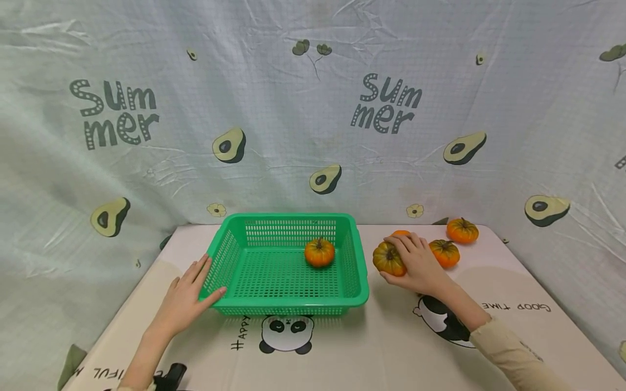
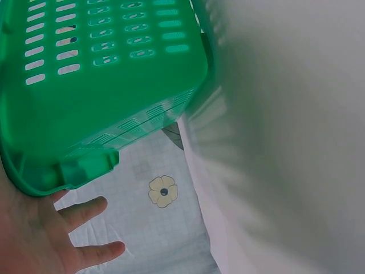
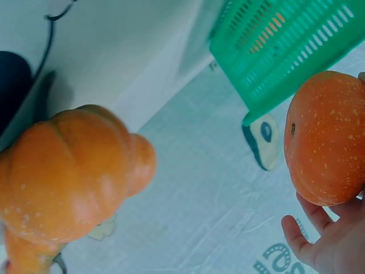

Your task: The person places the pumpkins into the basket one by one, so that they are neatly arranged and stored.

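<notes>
A green plastic basket (image 1: 281, 302) stands on the table with one orange pumpkin (image 1: 319, 253) inside, toward its right side. My left hand (image 1: 185, 297) rests on the basket's left rim with its fingers spread; the left wrist view shows that hand (image 2: 34, 234) at the rim, beside the slotted green wall (image 2: 102, 108). Right of the basket, my right hand (image 1: 418, 264) grips a greenish-orange pumpkin (image 1: 388, 259). Seen from the right wrist, the held pumpkin (image 3: 328, 137) has a speckled orange underside, and the fingers curve around it.
Two pumpkins, one nearer (image 1: 444, 253) and one farther (image 1: 462, 231), sit right of my right hand. Part of another pumpkin (image 1: 401, 233) shows behind that hand. A printed cloth (image 1: 279, 108) hangs behind the table (image 1: 313, 361). A black object (image 1: 173, 374) is by my left wrist.
</notes>
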Demonstrator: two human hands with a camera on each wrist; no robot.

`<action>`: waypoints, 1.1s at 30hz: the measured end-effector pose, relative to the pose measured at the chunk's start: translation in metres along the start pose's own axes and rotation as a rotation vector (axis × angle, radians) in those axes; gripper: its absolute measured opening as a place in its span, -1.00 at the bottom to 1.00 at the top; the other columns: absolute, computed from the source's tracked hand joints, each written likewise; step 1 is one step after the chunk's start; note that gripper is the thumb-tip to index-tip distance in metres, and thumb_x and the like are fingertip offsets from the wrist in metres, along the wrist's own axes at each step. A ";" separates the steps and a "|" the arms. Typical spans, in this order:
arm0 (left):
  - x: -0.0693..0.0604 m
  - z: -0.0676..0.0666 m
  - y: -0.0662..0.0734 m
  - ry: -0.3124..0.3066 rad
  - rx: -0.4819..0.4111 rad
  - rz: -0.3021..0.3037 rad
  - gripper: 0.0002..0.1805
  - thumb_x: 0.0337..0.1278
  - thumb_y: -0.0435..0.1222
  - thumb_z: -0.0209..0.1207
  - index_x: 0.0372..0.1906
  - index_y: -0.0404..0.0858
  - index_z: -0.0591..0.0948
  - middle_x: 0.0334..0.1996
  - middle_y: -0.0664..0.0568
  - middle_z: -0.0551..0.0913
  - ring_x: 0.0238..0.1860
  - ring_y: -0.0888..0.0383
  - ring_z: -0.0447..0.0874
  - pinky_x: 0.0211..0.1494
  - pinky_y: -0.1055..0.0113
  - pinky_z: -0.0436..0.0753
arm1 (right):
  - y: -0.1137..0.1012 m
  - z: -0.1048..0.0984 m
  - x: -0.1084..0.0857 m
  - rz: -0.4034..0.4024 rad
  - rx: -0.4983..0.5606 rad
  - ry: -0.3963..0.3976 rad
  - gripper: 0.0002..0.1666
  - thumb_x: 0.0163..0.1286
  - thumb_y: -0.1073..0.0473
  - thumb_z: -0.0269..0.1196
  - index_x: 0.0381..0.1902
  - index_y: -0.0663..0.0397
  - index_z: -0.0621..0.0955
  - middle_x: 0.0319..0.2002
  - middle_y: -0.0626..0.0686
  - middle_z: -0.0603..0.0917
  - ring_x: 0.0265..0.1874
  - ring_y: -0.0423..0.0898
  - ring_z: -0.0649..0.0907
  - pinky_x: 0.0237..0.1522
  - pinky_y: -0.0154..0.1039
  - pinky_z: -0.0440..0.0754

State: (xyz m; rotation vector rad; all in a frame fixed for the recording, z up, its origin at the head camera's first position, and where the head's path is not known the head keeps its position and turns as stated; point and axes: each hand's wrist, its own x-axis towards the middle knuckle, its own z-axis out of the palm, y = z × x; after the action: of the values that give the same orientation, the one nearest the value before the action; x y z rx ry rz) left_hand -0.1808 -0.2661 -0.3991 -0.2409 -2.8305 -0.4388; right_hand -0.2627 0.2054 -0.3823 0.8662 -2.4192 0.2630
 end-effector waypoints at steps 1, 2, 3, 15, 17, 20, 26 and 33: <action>0.000 0.000 0.000 0.002 0.001 0.001 -0.12 0.07 0.10 0.03 0.34 -0.38 0.09 0.34 -0.27 0.09 0.29 -0.30 0.09 0.12 -0.33 0.14 | -0.001 -0.001 0.001 0.002 0.005 -0.003 -0.20 -0.11 -0.20 0.30 0.07 0.08 0.42 -0.03 0.11 0.50 -0.05 0.05 0.37 -0.09 0.05 0.35; 0.000 0.000 0.000 0.003 0.001 0.002 -0.12 0.07 0.10 0.03 0.34 -0.38 0.10 0.34 -0.27 0.10 0.28 -0.29 0.09 0.12 -0.32 0.15 | -0.003 -0.002 0.002 0.002 0.013 -0.004 -0.20 -0.11 -0.19 0.30 0.07 0.08 0.42 -0.03 0.10 0.50 -0.05 0.04 0.37 -0.08 0.05 0.35; 0.000 0.000 0.000 0.004 0.003 0.004 -0.13 0.07 0.10 0.04 0.33 -0.39 0.10 0.33 -0.27 0.10 0.28 -0.29 0.10 0.11 -0.31 0.16 | -0.004 -0.003 0.003 0.003 0.022 -0.004 -0.21 -0.11 -0.18 0.30 0.07 0.07 0.42 -0.02 0.10 0.50 -0.03 0.04 0.37 -0.06 0.05 0.35; 0.000 0.001 -0.001 0.017 0.003 0.011 -0.13 0.08 0.10 0.02 0.33 -0.39 0.11 0.34 -0.26 0.08 0.27 -0.28 0.11 0.10 -0.29 0.21 | -0.024 -0.013 0.017 -0.006 0.106 -0.032 -0.26 -0.10 -0.17 0.31 0.03 0.02 0.40 -0.01 0.01 0.45 -0.04 -0.04 0.35 -0.04 -0.01 0.36; 0.000 0.001 -0.002 0.019 0.005 0.015 -0.14 0.08 0.09 0.03 0.33 -0.40 0.10 0.34 -0.26 0.09 0.27 -0.28 0.12 0.10 -0.29 0.22 | -0.028 -0.013 0.019 -0.014 0.118 -0.039 -0.25 -0.09 -0.18 0.32 0.04 0.01 0.40 -0.01 0.00 0.46 -0.05 -0.06 0.36 -0.07 -0.03 0.41; 0.000 0.002 -0.002 0.023 0.005 0.022 -0.14 0.08 0.08 0.03 0.33 -0.40 0.10 0.34 -0.26 0.09 0.26 -0.27 0.13 0.09 -0.28 0.23 | -0.032 -0.010 0.022 -0.040 0.134 -0.043 -0.22 -0.08 -0.21 0.31 0.07 0.01 0.40 0.00 -0.01 0.47 -0.06 -0.09 0.36 -0.09 -0.05 0.44; 0.000 0.002 -0.002 0.027 0.009 0.027 -0.14 0.08 0.07 0.04 0.33 -0.39 0.10 0.34 -0.26 0.09 0.26 -0.27 0.13 0.09 -0.28 0.24 | -0.042 -0.001 0.029 -0.091 0.164 -0.066 -0.18 -0.02 -0.29 0.26 0.12 0.03 0.40 0.03 -0.01 0.47 -0.06 -0.12 0.34 -0.04 -0.07 0.38; 0.000 0.003 -0.003 0.024 0.013 0.025 -0.15 0.08 0.06 0.05 0.34 -0.39 0.09 0.34 -0.26 0.09 0.26 -0.26 0.13 0.08 -0.28 0.24 | -0.054 0.007 0.038 -0.107 0.215 -0.124 -0.20 0.00 -0.30 0.24 0.12 -0.01 0.39 0.05 -0.02 0.44 -0.05 -0.13 0.32 -0.06 -0.12 0.38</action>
State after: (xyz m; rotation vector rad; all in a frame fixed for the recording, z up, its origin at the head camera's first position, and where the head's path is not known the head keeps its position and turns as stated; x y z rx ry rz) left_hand -0.1820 -0.2679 -0.4024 -0.2664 -2.8024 -0.4148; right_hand -0.2555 0.1409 -0.3671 1.1341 -2.4797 0.4460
